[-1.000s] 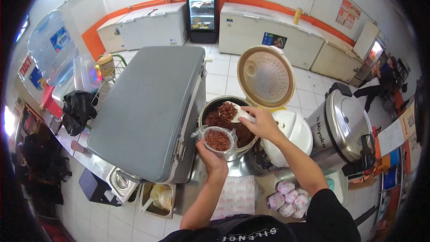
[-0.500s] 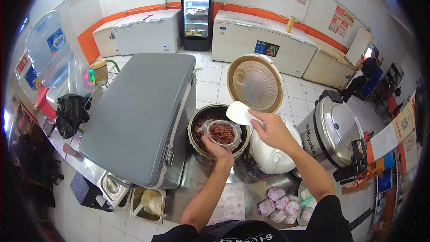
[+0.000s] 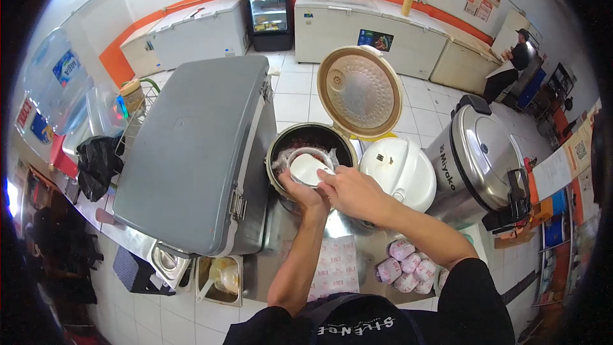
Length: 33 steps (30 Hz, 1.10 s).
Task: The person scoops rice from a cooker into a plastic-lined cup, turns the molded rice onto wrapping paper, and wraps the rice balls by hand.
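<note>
Over the open pot (image 3: 273,176), my left hand (image 3: 305,193) is wrapped round a small bowl (image 3: 292,155) lined with clear plastic. My right hand (image 3: 351,193) is closed on the handle of a white paddle (image 3: 306,169). The paddle's blade lies flat over the bowl and covers most of what is inside. Some reddish-brown food shows in the pot behind the bowl. The pot's round lid (image 3: 361,92) stands raised on its hinge.
A big grey cooler box (image 3: 191,147) stands left of the pot. To the right are a white-lidded cooker (image 3: 399,172) and a steel Miyako cooker (image 3: 482,153). Wrapped bundles (image 3: 405,268), printed paper (image 3: 335,265) and a steel tray (image 3: 219,281) lie nearer. A person (image 3: 511,67) stands far right.
The paddle has come down and left onto the bowl, bringing my right hand close to my left. Earlier it scooped food from the pot. The camera view has shifted slightly.
</note>
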Motion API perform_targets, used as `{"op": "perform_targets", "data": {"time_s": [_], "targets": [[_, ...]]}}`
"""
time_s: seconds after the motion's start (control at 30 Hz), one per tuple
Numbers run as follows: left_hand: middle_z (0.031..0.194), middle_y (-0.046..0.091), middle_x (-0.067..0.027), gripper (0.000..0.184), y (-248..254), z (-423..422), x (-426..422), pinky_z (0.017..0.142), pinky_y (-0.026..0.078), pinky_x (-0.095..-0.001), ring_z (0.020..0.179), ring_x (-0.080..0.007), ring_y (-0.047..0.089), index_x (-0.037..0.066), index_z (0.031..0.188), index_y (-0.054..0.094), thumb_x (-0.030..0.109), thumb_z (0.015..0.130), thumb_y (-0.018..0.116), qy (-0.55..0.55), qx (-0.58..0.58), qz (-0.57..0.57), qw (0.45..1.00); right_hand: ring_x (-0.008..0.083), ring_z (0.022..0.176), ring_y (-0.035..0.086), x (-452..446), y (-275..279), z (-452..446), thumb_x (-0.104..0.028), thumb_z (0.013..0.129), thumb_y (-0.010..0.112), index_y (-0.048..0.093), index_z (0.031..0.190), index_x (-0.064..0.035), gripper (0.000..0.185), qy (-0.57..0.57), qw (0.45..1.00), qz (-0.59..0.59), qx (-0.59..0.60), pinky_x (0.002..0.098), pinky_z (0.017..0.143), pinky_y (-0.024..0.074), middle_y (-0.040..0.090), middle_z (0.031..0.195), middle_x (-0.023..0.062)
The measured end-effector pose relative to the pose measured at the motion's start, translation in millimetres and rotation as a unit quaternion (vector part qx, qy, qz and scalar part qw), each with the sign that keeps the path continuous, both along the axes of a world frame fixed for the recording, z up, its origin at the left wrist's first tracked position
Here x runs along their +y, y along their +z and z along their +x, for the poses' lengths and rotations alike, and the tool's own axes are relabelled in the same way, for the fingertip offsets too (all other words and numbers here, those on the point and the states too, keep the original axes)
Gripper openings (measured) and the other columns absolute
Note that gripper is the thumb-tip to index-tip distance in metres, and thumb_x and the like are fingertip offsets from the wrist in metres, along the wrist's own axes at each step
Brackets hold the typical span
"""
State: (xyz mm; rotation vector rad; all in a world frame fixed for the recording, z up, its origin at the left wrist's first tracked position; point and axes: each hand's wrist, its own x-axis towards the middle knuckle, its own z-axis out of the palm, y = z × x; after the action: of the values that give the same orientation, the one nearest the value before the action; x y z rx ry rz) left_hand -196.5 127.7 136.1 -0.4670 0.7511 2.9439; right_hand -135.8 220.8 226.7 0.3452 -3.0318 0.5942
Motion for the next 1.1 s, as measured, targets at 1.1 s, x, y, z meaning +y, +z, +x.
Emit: {"op": "perform_targets", "data": {"time_s": [1.1], "targets": [[0.158,0.032,-0.0239,0.1,-191.6,242.0,-200.0,0.119,0.021,-0.0556,0.144,-0.0413,0.031,-0.004,0.147,0.035,0.053,0.076,0.076,-0.249,0.299,-0.788,0.477,0.0299,0.108,0.066,-64.8,-234.6,209.9,-0.045,0.094,0.067,0.065,0.121,-0.0074,0.046,-0.273,0.492,-0.821,-0.1,0.0394,0.097,0.053,0.067,0.12,0.0097]]}}
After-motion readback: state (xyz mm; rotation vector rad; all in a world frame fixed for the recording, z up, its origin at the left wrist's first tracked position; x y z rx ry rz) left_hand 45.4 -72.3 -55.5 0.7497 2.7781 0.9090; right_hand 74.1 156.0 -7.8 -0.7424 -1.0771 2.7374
